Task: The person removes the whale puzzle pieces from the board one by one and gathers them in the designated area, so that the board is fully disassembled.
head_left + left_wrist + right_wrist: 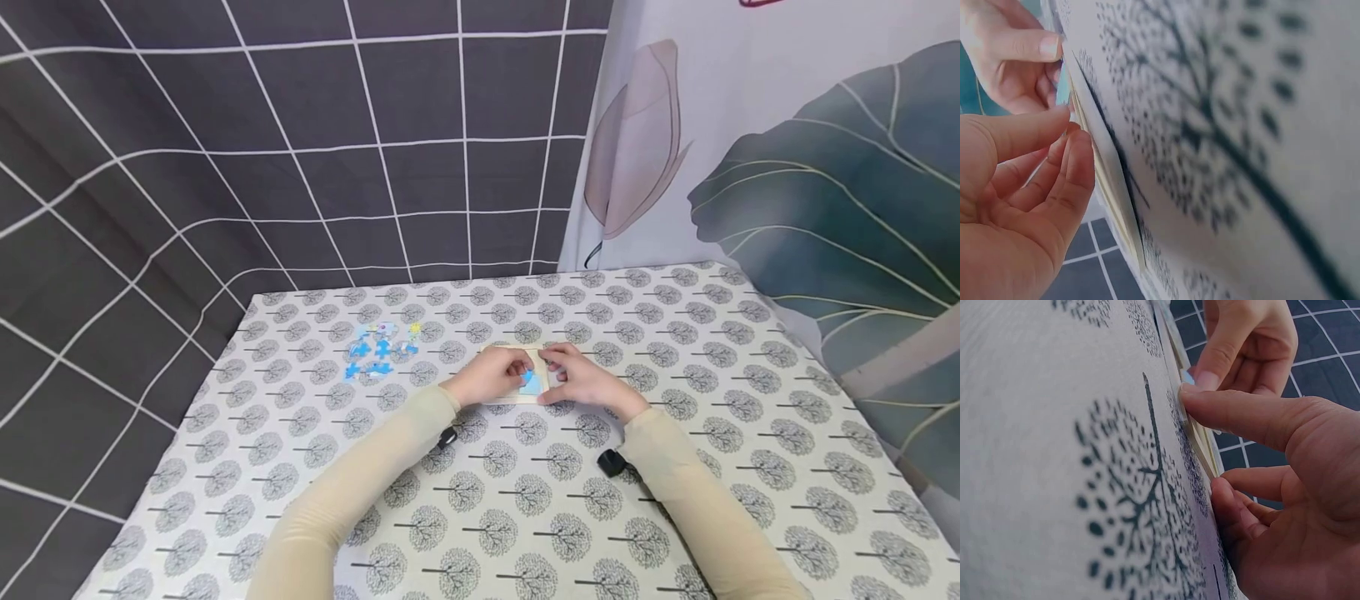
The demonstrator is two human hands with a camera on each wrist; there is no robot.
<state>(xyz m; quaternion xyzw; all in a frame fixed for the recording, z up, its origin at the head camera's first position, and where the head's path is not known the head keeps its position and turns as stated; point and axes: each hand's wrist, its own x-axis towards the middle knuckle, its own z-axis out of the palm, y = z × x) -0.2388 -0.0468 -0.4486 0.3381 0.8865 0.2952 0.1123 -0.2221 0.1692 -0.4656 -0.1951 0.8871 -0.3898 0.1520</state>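
Note:
A thin, pale wooden puzzle tray (517,401) lies flat on the table, with light blue jigsaw pieces (532,387) at its right side. Thumb and fingertips of my left hand (489,376) pinch a small blue puzzle piece (527,375) over the tray, its outline mostly hidden by the fingers. My right hand (591,387) grips the tray's right edge, thumb at the near corner and fingers at the far one. From the right wrist view, the tray's edge (1202,445) runs between that thumb and those fingers. The left wrist view has both hands close together at the tray (1109,165).
Several loose blue puzzle pieces (369,367) lie spread to the left of the tray, one with a yellow sun (414,329). A tree-print cloth (495,529) covers the table. Behind it hangs a dark gridded curtain (420,183), and a leaf-patterned curtain (810,208) stands at the right.

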